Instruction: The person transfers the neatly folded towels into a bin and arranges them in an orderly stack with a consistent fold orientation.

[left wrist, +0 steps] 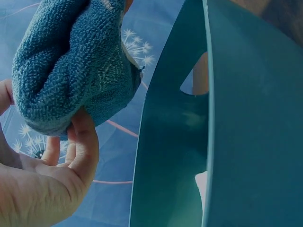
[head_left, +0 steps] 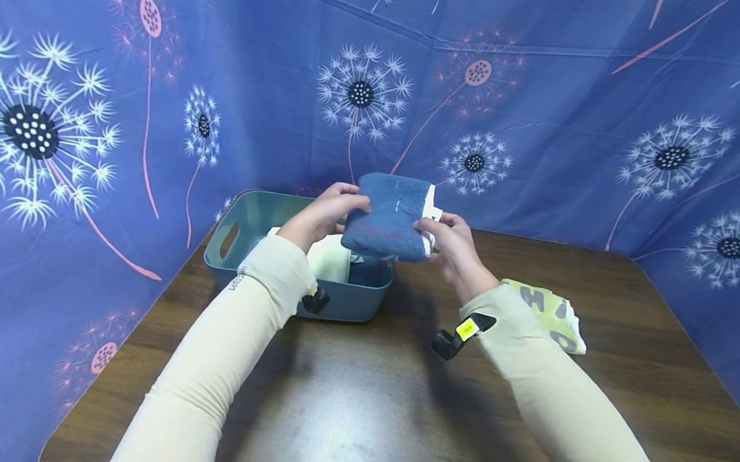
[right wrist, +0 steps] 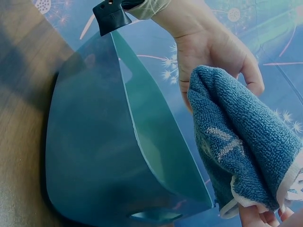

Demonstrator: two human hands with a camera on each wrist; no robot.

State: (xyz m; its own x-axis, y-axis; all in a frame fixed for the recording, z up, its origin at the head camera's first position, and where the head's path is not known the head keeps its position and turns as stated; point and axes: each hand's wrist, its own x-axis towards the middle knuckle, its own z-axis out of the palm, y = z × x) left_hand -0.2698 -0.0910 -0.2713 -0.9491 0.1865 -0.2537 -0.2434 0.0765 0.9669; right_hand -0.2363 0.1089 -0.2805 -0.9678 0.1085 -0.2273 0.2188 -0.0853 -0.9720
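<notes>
Fingers of the left hand [head_left: 322,213] are curling round the nine o'clock edge of a folded blue towel [head_left: 389,214], hovering above a teal bin [head_left: 239,239] holding something white, perhaps cloth. At three o'clock, the right hand [head_left: 453,248] is pinching the towel's white-trimmed end. Farther right, a green printed cloth [head_left: 552,314] is lying on the table [head_left: 363,404].

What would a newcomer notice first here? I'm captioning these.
A folded blue towel, held up between the left hand and right hand above a teal bin at the table's left rear. A green printed cloth lies by the right forearm.
</notes>
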